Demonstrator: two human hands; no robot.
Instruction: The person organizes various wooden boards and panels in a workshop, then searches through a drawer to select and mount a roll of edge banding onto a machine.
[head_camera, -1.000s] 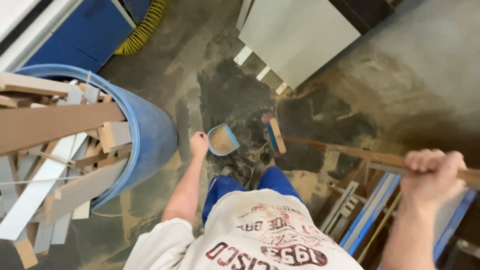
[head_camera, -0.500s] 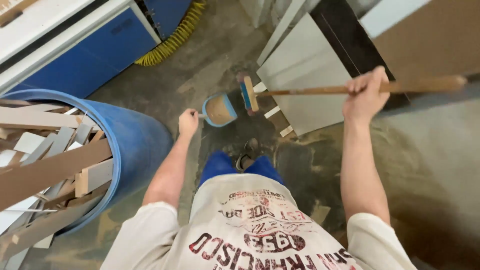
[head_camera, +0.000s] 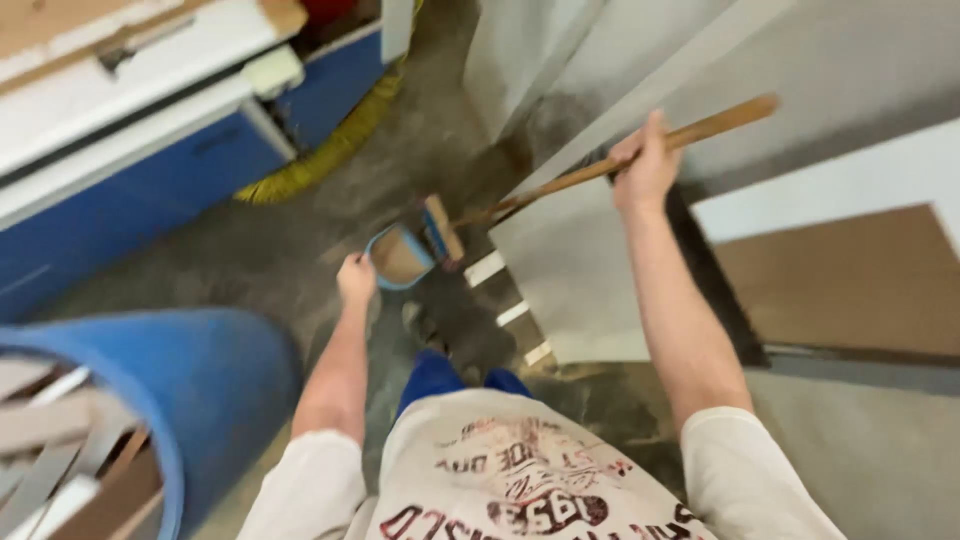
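Head view, left hand gripping dustpan, right hand gripping broom

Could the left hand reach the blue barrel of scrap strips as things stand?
Probably not freely: the left hand holds the dustpan, though the blue barrel stands close beside that arm with nothing between.

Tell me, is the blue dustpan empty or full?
Partly full: the dustpan in the left hand shows brownish dust inside.
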